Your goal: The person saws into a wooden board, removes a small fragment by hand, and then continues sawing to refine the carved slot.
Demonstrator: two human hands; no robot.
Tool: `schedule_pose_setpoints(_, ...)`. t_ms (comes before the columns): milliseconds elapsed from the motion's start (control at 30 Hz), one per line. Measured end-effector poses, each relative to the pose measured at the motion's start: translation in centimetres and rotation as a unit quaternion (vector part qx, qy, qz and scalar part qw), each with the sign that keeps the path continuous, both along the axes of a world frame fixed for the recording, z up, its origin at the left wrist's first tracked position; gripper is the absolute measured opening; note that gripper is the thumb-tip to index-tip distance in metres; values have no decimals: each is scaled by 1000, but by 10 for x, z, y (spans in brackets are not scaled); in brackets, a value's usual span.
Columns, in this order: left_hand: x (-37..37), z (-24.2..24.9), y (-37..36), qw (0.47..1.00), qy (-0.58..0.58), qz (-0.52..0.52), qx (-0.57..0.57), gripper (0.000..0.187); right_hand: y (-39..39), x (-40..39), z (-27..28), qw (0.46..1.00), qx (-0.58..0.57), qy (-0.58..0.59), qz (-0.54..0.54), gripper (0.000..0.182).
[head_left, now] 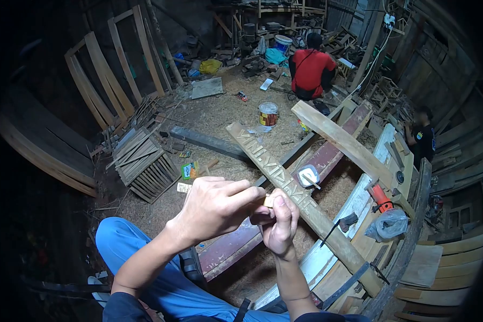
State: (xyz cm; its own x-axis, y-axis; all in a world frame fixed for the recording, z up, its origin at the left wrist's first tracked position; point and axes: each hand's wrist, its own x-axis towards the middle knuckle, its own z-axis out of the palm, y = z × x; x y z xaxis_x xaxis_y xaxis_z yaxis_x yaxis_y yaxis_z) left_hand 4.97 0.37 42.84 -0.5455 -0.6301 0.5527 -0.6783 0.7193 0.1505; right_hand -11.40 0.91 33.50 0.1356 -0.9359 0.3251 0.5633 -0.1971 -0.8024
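My left hand [217, 206] and my right hand [280, 222] meet above the boards, both with closed fingers. Between their fingertips shows a small pale-yellow piece [268, 202], pinched by both; its kind cannot be made out, as the fingers cover most of it. Just behind them lies a long wooden beam [327, 228] with raised carved letters along its upper half. Beside the beam, a small container of white paste [308, 175] has a stick resting across it. A pale printed scrap [183, 188] shows past my left wrist.
A maroon plank [228, 252] and a white plank [284, 276] lie under the beam. An orange power tool [380, 197] and plastic bag [387, 224] are at right. A slatted wooden crate [147, 166] stands left. A person in red [308, 70] squats behind; another person [425, 137] is right.
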Motion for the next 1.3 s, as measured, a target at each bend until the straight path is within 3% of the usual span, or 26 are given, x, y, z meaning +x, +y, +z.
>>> schedule_pose_setpoints(167,1,-5,0,999,25,10,40,23,0,2,9,997,60,-30,27,34)
schedule_pose_setpoints(267,9,-3,-6,988,70,17,133,19,-21,4,5,991,-101,87,-12,30)
schedule_pose_setpoints(367,21,1,-11,987,13,22,160,20,-35,-9,-6,980,-56,183,48,27)
schedule_pose_setpoints(467,22,-5,-11,987,-7,35,158,18,-38,-8,-9,958,-106,266,-13,23)
schedule_pose_setpoints(567,14,-15,-6,986,-32,77,145,21,-39,-6,-7,905,-201,342,-154,19)
schedule_pose_setpoints(667,11,-25,-4,987,-32,99,124,27,-38,1,-18,880,-224,363,-207,20)
schedule_pose_setpoints(733,9,-33,-2,987,-35,105,117,27,-37,8,-24,891,-218,339,-208,19)
schedule_pose_setpoints(800,7,-43,-2,982,-62,105,146,26,-32,15,-28,823,-330,387,-253,20)
schedule_pose_setpoints(833,8,-40,-2,985,-35,83,148,27,-28,15,-20,821,-332,389,-254,23)
schedule_pose_setpoints(867,11,-40,-3,985,-37,83,148,27,-27,15,-18,822,-331,387,-255,23)
schedule_pose_setpoints(933,15,-38,-6,986,90,51,134,25,-30,14,-15,858,-292,330,-266,23)
schedule_pose_setpoints(1000,18,-29,-6,980,88,74,164,20,-31,5,-21,861,-266,327,-284,19)
schedule_pose_setpoints(1067,18,-29,-8,968,141,79,193,18,-31,1,-28,915,-202,274,-217,20)
schedule_pose_setpoints(1133,16,-32,-8,962,170,52,206,19,-33,0,-28,930,-204,243,-185,23)
schedule_pose_setpoints(1200,13,-27,-4,953,176,43,241,20,-31,-4,-20,966,-129,193,-109,24)
schedule_pose_setpoints(1300,11,-31,-7,960,179,26,213,20,-32,-8,-21,967,-141,196,-85,25)
